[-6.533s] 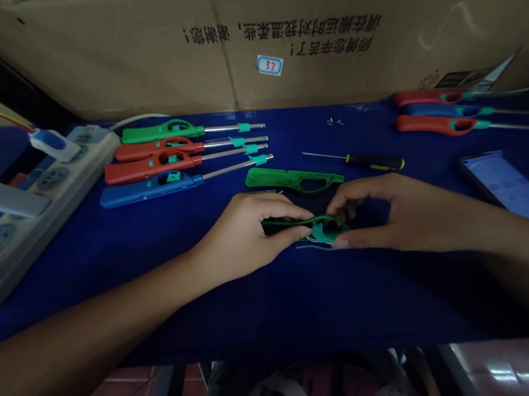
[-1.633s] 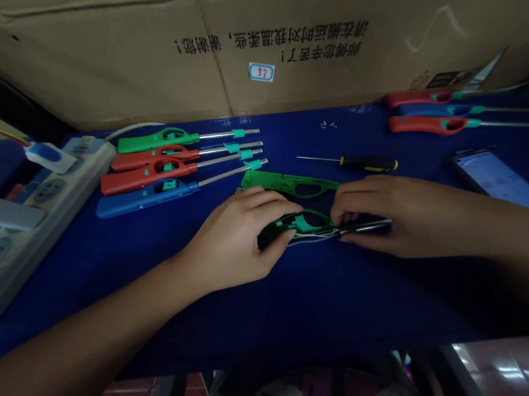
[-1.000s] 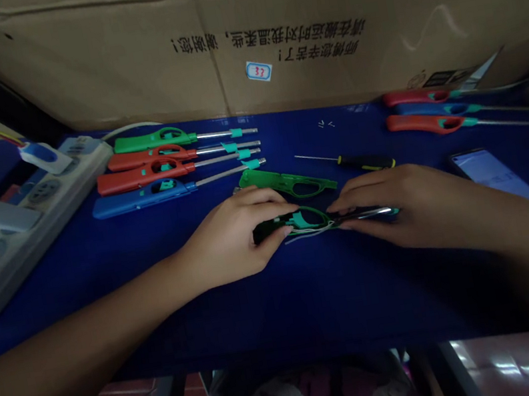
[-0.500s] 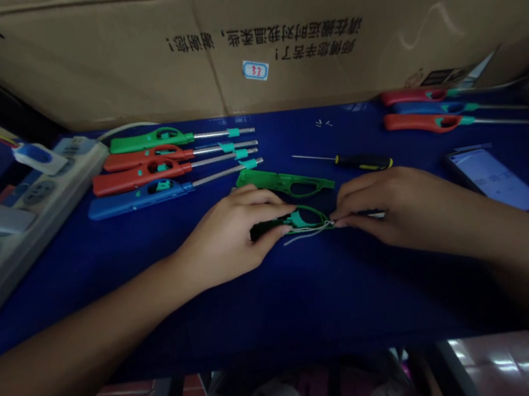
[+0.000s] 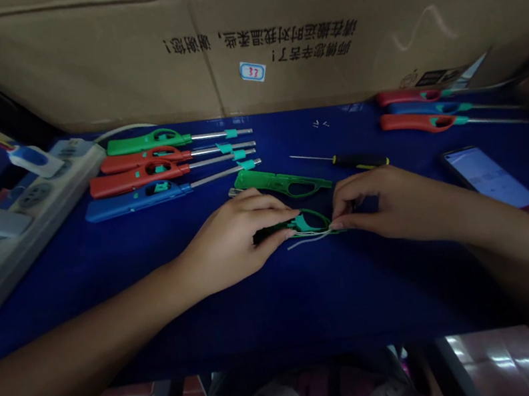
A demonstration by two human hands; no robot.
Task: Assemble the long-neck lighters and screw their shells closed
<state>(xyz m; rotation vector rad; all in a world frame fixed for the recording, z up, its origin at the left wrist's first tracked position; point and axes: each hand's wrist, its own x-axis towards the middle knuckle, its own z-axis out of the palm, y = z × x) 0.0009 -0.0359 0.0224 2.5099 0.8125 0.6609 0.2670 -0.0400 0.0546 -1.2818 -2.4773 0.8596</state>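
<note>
My left hand (image 5: pixel 240 236) is closed on a green lighter half-shell (image 5: pixel 322 214), thumb on the near side and fingers on the far side. A turquoise trigger (image 5: pixel 302 224) sits inside this shell. Thin white wires (image 5: pixel 308 239) run along its near edge, one with a loose end. Thumb and forefinger of my right hand (image 5: pixel 364 203) pinch a white wire at the shell's right end; the exact grip is partly hidden. Just beyond both hands lies the other green half-shell (image 5: pixel 274 181). A yellow-and-black screwdriver (image 5: pixel 360 160) rests behind my right hand.
Several assembled lighters (image 5: pixel 139 178) lie in a row at left, beside a power strip (image 5: pixel 35 196). Three more lighters (image 5: pixel 414 121) lie at right, above a phone (image 5: pixel 500 185). Small screws (image 5: pixel 320 124) sit near the cardboard box (image 5: pixel 120 60) along the back.
My right-hand fingers have shifted and opened up somewhat behind the pinch. The thin metal piece seen under that hand earlier no longer shows. My left hand keeps its hold.
</note>
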